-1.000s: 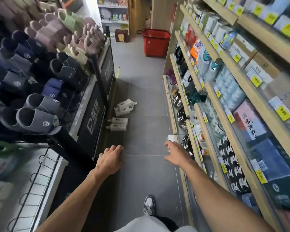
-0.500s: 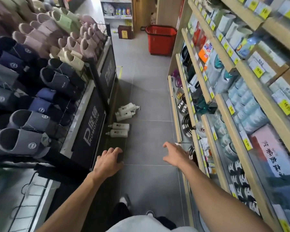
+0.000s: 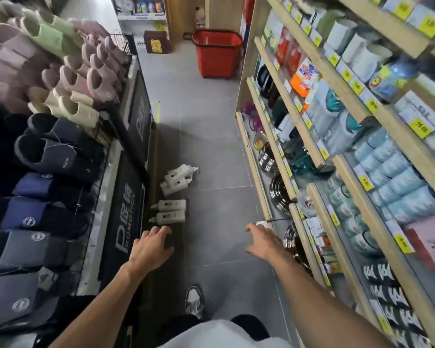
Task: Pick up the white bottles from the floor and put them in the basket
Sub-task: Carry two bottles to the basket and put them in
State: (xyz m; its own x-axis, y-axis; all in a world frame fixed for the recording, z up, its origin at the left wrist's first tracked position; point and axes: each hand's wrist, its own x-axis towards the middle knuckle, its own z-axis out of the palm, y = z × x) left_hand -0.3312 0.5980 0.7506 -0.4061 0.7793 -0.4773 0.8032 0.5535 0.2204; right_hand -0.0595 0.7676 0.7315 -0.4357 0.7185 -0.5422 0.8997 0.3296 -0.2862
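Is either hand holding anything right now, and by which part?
Left hand holds nothing, just short of the nearest white bottle. Right hand: something white shows just beyond it; cannot tell if it is held.

**Head view.** One wide-angle camera, worn on the person's head.

- Facing: forward and steeply down, along the grey floor [image 3: 219,156] of a shop aisle.
- Nearest: the wearer's left hand [image 3: 152,249] and right hand [image 3: 263,241], arms entering from the bottom edge, with one shoe [image 3: 194,298] almost directly below.
- Left side: slipper rack [image 3: 140,114], close by and bowed by the lens.
- Right side: wooden shelves [image 3: 246,71], equally close.
- Farthest: red basket [image 3: 217,55], down the aisle, near the top of the frame.
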